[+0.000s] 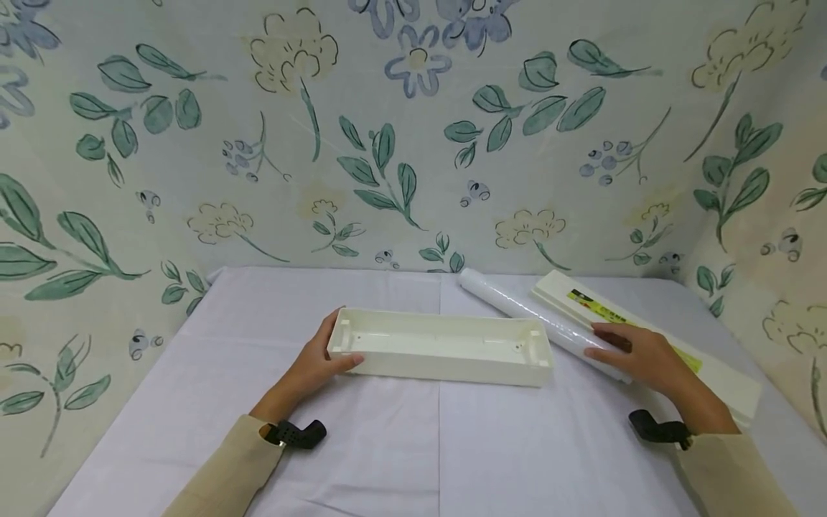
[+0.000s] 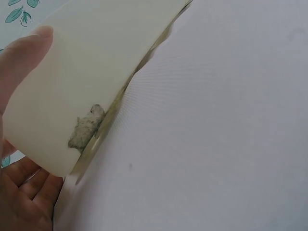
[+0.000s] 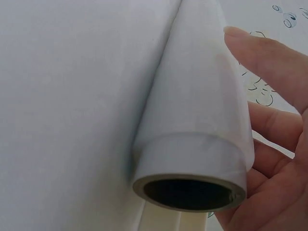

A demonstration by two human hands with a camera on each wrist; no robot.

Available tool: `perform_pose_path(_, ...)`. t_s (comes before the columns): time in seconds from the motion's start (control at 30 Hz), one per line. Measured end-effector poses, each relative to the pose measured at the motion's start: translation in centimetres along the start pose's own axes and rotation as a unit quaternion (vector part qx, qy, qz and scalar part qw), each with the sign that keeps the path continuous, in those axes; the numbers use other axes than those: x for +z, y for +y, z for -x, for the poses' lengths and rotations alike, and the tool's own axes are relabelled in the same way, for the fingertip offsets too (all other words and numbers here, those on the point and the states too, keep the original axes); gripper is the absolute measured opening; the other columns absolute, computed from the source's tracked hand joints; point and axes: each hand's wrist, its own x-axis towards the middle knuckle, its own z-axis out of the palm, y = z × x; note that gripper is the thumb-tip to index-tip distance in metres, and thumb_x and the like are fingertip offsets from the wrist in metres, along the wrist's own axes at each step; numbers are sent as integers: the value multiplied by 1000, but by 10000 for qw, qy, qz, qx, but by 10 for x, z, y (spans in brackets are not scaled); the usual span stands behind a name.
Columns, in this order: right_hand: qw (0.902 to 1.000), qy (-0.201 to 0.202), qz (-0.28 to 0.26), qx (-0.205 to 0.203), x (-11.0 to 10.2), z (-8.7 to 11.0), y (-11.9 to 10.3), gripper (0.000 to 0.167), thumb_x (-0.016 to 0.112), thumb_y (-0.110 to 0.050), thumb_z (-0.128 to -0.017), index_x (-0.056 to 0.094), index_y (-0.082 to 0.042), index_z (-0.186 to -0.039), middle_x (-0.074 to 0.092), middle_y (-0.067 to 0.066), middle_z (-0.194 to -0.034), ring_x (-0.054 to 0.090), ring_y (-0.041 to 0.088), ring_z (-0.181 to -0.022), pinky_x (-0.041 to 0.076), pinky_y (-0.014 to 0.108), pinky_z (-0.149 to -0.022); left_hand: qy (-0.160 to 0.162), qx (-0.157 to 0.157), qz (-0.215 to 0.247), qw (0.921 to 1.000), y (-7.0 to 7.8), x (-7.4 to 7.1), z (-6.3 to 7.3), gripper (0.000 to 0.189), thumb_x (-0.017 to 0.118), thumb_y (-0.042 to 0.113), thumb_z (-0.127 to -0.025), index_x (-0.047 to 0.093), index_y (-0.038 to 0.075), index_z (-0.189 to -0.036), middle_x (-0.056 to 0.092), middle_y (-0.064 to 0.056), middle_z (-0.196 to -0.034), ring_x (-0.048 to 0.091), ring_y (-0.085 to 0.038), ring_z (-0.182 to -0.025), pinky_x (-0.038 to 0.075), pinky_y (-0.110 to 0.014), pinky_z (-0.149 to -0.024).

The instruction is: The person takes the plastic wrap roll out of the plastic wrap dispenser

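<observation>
A long cream plastic box (image 1: 439, 366), its hollow side showing, sits on the table. My left hand (image 1: 319, 359) grips its left end, thumb on the front wall and fingers behind. In the left wrist view the thumb lies on the box's pale wall (image 2: 82, 72), near a ragged grey patch. To the right, a roll of clear plastic wrap (image 1: 517, 305) lies slanted. My right hand (image 1: 652, 359) holds the roll near its close end, thumb and forefinger at either side. The right wrist view shows its hollow core (image 3: 190, 192); the fingertips are hidden behind the roll.
Beyond the roll lies a long cream lid (image 1: 730, 384) with a yellow-green label (image 1: 601, 307), partly covered by the right hand. A white cloth covers the table (image 1: 381, 445). Floral fabric (image 1: 413, 201) hangs behind and at the sides.
</observation>
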Motion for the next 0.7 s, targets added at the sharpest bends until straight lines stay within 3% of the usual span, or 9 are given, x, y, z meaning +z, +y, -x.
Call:
perform_pose_path(0.4,9998,134,-76,-144,2,4,-5,76,71,-51,-83,54,4,-132,54,30,-130,55,50,-110,51,56,-82,-83,45,43,9999,-1,4,1,98,76,35,-82,11,22,-155,32,-11,-152,32,-34,-137,25,-60,-107)
perform_pose_path(0.7,9985,309,57,-447,-4,5,-21,67,70,-44,-87,55,2,-132,53,30,-130,51,53,-113,50,58,-80,-188,365,519,9978,0,0,-1,79,58,27,-96,7,21,-155,17,-15,-158,16,-36,-143,22,-61,-108)
